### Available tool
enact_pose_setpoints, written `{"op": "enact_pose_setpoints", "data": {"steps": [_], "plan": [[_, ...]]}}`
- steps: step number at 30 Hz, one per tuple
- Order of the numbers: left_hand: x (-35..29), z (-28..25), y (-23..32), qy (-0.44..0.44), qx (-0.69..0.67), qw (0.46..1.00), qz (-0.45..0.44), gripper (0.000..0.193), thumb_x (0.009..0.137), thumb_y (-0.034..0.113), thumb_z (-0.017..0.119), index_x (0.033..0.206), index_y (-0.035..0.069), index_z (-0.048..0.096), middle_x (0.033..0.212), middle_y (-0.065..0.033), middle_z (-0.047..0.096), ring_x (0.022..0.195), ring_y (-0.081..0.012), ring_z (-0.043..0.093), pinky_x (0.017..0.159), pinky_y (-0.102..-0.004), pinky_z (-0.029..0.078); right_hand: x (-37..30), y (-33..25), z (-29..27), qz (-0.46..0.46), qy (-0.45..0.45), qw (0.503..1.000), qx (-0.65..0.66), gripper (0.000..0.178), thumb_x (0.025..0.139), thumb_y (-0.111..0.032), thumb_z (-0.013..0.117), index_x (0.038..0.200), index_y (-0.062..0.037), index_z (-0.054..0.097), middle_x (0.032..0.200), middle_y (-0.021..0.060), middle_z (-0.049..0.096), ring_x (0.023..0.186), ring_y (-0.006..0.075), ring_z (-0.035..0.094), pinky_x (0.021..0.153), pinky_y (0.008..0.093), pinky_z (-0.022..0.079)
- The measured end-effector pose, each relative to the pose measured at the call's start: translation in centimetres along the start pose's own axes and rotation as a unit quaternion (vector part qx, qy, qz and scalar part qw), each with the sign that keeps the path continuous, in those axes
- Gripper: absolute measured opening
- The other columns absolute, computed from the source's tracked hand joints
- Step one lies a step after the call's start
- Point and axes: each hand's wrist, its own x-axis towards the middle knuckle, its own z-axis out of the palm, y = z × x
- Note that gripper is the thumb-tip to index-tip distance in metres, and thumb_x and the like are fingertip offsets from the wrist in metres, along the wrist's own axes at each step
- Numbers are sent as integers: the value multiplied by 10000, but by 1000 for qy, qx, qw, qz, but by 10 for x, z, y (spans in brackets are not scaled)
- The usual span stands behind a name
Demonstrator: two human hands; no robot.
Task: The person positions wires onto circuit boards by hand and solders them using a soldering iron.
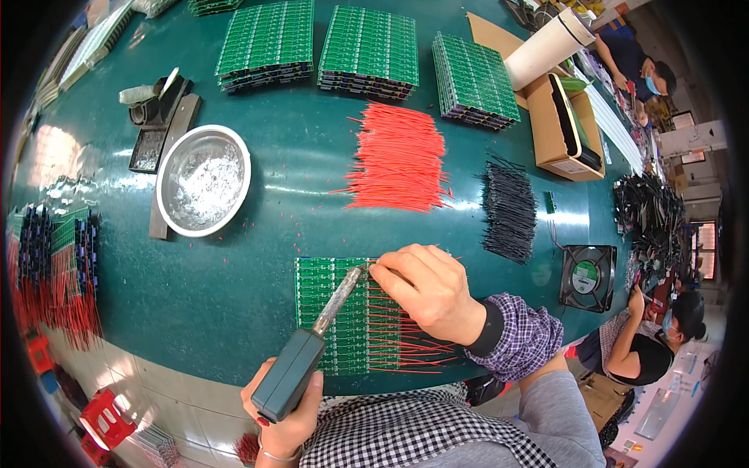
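My left hand [290, 427] is closed around the dark green handle of a soldering iron [295, 368]. Its metal barrel slants up to the top rows of a green circuit board panel [331, 312] lying before me. Right at the tip, my right hand [425, 285] pinches with thumb and forefinger; a thin red wire seems to be in the pinch, mostly covered by the fingers. Below that hand, a row of red wires [409, 347] runs from the panel's pads out to the right, over its edge.
Beyond the panel lie a red wire pile [398, 160] and a black wire bundle [509, 210]. A white bowl [164, 195] stands left, a small fan [587, 278] right. Stacked green panels [370, 47] line the back near a cardboard box [555, 156]. Two people sit at right.
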Motion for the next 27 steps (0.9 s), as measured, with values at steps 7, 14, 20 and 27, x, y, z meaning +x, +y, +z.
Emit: {"op": "enact_pose_setpoints", "data": {"steps": [7,14,20,27], "plan": [[2,0,0,-14,20,999,23,202,714,-16,783,906,-43,725,801,-121,678,619,-214,653,557,-309,504,0,-1,-1,3,-6,1000,-5,219,744,-60,706,949,12,677,911,83,648,785,208,640,644,318,502],[-8,-1,-14,27,-4,999,25,216,685,-35,780,891,-37,714,787,-126,662,618,-230,635,558,-316,492,0,-1,1,1,-2,1000,-10,221,746,-61,702,953,14,679,913,82,649,783,206,637,643,316,501],[-10,0,-10,49,-23,999,10,236,683,-35,787,907,-41,714,815,-136,678,653,-234,655,600,-316,517,1,-3,0,2,-3,1000,-19,220,744,-62,698,950,15,678,914,82,646,773,204,630,640,315,498],[-11,-5,-6,35,3,999,19,245,698,-13,804,925,-48,720,850,-142,699,677,-227,674,627,-312,538,-5,-9,-1,20,32,999,8,275,727,-51,707,993,19,702,935,92,677,800,240,672,637,321,525]]}}
